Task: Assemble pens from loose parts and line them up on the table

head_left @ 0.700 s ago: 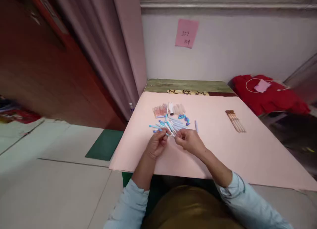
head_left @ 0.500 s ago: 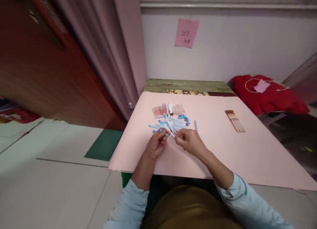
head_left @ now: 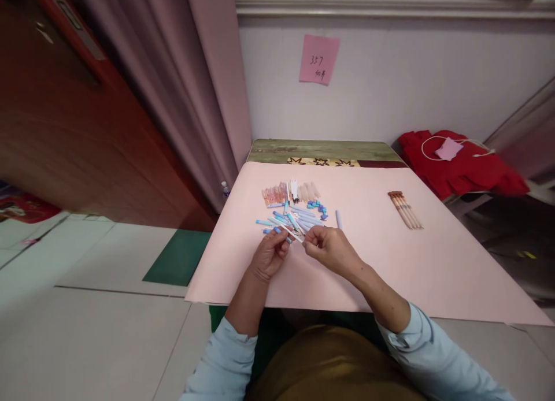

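My left hand (head_left: 267,255) is closed, its fingertips pinching a blue pen barrel (head_left: 278,230) that they partly cover. A slim white pen refill (head_left: 292,233) slants between my two hands. Its right end sits in the closed fingertips of my right hand (head_left: 333,248); its left end lies by my left fingers. Just beyond both hands spreads a loose pile of blue and pale lilac pen barrels (head_left: 307,216). Small blue caps (head_left: 321,208) lie at the pile's right. Behind it are pinkish clear barrels (head_left: 275,194), white refills with dark tips (head_left: 294,190) and cloudy pale tubes (head_left: 309,191).
A pink sheet (head_left: 381,274) covers most of the table. One lilac barrel (head_left: 339,219) lies apart, and several brown-topped pens (head_left: 406,210) lie in a row farther right. Red cloth (head_left: 459,173) with a white cord is beyond the table's right edge. A brown door (head_left: 108,147) stands left.
The white refill now shows clearly across the space between my hands. My hands have barely shifted; the whole view has moved slightly.
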`<state>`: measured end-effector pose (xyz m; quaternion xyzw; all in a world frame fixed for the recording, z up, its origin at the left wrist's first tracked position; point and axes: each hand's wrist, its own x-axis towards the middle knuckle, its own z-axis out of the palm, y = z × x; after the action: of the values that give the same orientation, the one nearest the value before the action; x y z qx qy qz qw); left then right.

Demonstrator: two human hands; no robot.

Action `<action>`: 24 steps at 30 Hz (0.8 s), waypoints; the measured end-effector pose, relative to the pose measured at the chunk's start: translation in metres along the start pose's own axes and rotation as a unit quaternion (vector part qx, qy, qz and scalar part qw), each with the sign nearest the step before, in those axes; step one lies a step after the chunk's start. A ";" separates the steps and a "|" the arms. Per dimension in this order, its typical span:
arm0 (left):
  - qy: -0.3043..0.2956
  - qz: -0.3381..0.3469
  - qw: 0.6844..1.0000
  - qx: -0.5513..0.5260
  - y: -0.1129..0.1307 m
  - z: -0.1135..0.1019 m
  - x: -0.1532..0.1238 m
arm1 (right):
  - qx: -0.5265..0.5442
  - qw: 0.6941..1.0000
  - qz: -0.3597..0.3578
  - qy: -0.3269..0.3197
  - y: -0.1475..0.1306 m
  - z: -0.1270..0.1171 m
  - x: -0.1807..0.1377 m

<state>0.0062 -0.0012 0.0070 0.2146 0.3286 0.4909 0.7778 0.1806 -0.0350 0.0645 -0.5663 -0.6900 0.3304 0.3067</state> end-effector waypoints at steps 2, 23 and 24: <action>0.005 -0.001 1.000 -0.002 0.000 0.000 0.000 | 0.014 1.000 -0.001 -0.008 0.000 -0.001 0.000; 0.050 -0.017 0.996 -0.069 0.001 -0.005 0.005 | -0.234 0.933 0.226 0.153 0.080 -0.043 0.030; 0.049 -0.014 0.996 -0.070 0.001 -0.005 0.005 | -0.196 0.946 0.207 0.156 0.076 -0.043 0.024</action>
<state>0.0034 0.0035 0.0026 0.1307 0.3336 0.5119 0.7808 0.2550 0.0043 0.0304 -0.7899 -0.5522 0.1524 0.2189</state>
